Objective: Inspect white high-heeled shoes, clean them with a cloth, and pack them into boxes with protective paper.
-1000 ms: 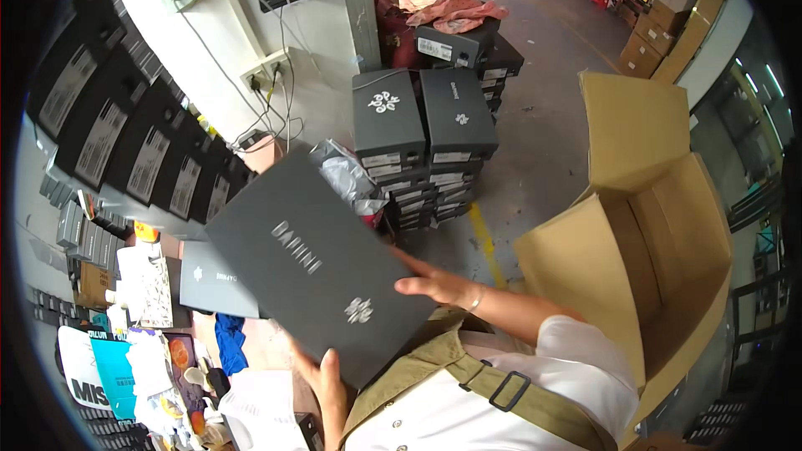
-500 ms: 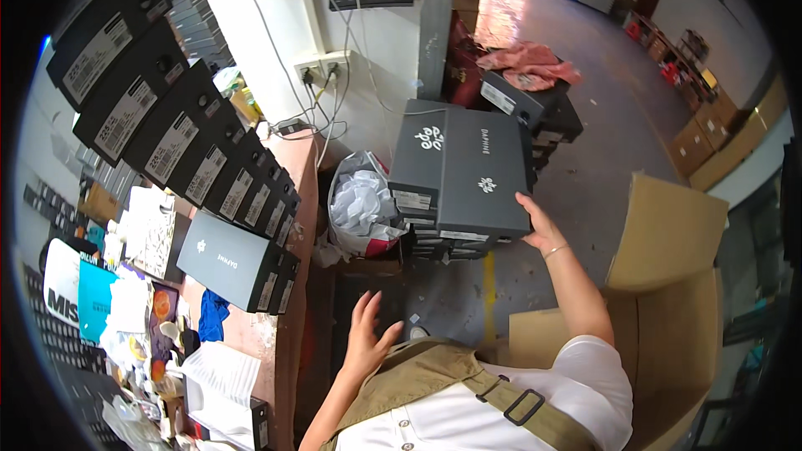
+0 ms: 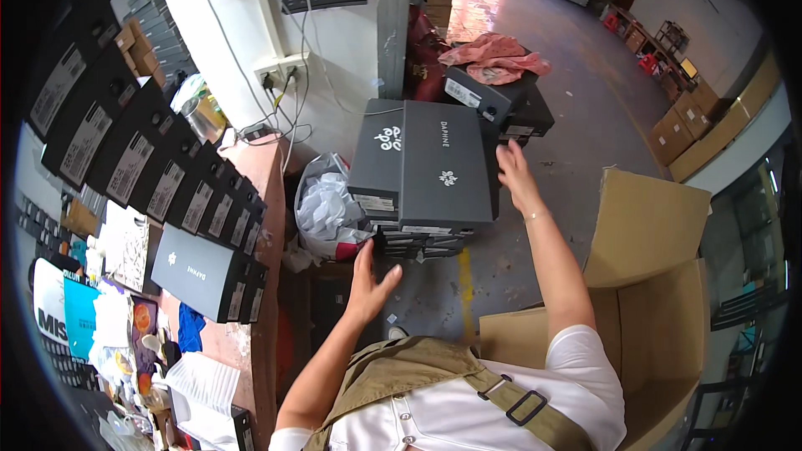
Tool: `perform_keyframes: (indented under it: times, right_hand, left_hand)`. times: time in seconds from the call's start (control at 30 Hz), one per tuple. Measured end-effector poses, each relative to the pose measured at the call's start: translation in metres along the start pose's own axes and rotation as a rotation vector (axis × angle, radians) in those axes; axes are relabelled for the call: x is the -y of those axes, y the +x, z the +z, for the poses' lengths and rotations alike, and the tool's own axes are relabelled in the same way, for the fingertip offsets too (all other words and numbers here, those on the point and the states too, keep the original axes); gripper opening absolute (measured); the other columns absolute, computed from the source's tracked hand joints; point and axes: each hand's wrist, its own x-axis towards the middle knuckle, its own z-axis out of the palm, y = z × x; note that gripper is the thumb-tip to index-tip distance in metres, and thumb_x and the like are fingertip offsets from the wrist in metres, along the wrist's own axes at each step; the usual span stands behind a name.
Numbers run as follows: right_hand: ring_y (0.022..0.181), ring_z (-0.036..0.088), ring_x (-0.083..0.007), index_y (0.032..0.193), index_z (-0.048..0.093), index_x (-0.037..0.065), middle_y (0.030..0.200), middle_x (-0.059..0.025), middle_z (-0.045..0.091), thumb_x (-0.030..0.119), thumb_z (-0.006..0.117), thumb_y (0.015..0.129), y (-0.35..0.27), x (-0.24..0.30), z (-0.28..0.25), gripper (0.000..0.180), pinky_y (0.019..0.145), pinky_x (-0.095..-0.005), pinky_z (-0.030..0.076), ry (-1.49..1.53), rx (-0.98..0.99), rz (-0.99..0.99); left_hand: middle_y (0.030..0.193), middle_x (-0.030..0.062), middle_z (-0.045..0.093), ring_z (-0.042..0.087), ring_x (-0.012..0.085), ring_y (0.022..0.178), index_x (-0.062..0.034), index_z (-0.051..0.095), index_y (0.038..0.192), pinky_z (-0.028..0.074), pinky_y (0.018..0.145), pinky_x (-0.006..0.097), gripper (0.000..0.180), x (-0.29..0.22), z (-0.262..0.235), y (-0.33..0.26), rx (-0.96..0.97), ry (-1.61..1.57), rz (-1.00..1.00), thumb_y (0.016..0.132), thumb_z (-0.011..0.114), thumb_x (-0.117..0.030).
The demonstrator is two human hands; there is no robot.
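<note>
Two side-by-side stacks of dark grey shoe boxes stand in front of me. A large lid with a white flower mark tops the right stack, and another lid tops the left stack. My right hand is raised beside the right stack's far right side, fingers stretched and holding nothing. My left hand hovers before the near side of the stacks, fingers apart and empty. Close to it stands a white bag filled with crumpled white paper.
Behind the stacks, a pink cloth lies on more shoe boxes. An open cardboard carton is at my right. A tall row of shoe boxes and a lone grey-lidded box occupy the table on the left.
My right hand has left the right edge of the box top and moved farther forward. My left hand has risen toward the stacks. The whole view has shifted slightly.
</note>
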Motion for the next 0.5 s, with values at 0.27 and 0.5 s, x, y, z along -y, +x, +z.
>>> perform_keyframes:
  times: [0.27,0.5]
  right_hand:
    - [0.142,0.017,-0.0411,0.153,0.002,0.015,0.157,-0.0165,0.009,0.074,0.064,0.07,0.13,0.026,-0.003,0.119,0.109,-0.061,0.017,0.244,-0.217,0.144]
    - [0.121,0.042,-0.0271,0.134,0.046,0.022,0.136,-0.0036,0.047,0.063,0.063,0.074,0.169,0.009,0.001,0.074,0.102,-0.0564,0.026,0.521,-0.26,0.05]
  left_hand:
    - [0.15,0.0219,0.024,0.032,0.0346,0.135,-0.0079,0.007,0.152,0.031,0.105,0.048,0.1,-0.045,0.026,0.09,0.274,-0.298,-0.327,0.085,0.059,-0.062]
    - [0.148,0.0233,0.027,0.028,0.0286,0.138,0.0032,0.007,0.149,0.024,0.112,0.036,0.101,-0.033,0.04,0.117,0.337,-0.534,-0.248,0.081,0.069,-0.038]
